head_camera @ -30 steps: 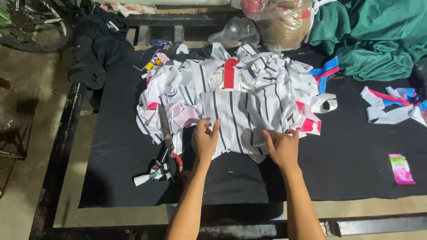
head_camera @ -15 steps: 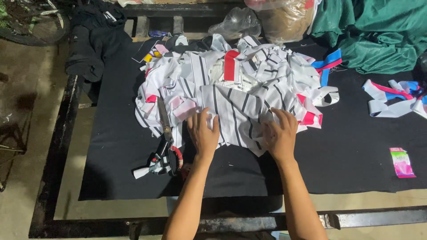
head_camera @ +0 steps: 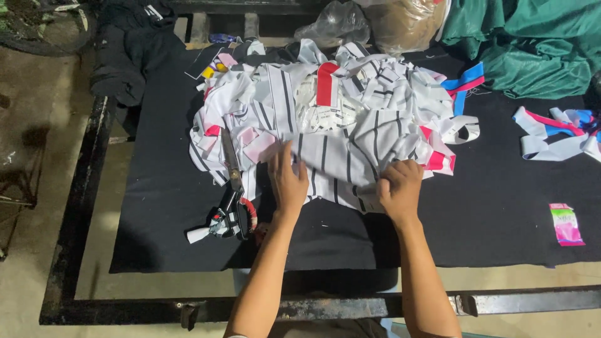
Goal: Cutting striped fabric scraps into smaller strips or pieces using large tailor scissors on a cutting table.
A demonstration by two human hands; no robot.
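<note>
I have both hands on the near edge of the pile of white striped fabric pieces (head_camera: 325, 125), which sits in the middle of the black cloth (head_camera: 501, 206) covering the table (head_camera: 87, 269). To handle the top striped piece well, I judge I should keep my palm pressing it flat while the other hand takes hold of only 1 layer at the hem, so the pieces below do not drag along with it.

My left hand (head_camera: 287, 181) lies flat on the stripes, fingers spread and extended, gripping nothing, the forearm coming up from the bottom edge at a slight lean to the right. My right hand (head_camera: 399, 189) is curled into a loose fist at the lower right corner of the same piece, knuckles up; it looks bunched on the fabric edge, though the fingertips are hidden beneath.

The scissors (head_camera: 235, 194) with red-wrapped handles lie just beside my left hand, blades pointing away under the pile. A small pink packet (head_camera: 566, 223) lies well apart on the right.
</note>
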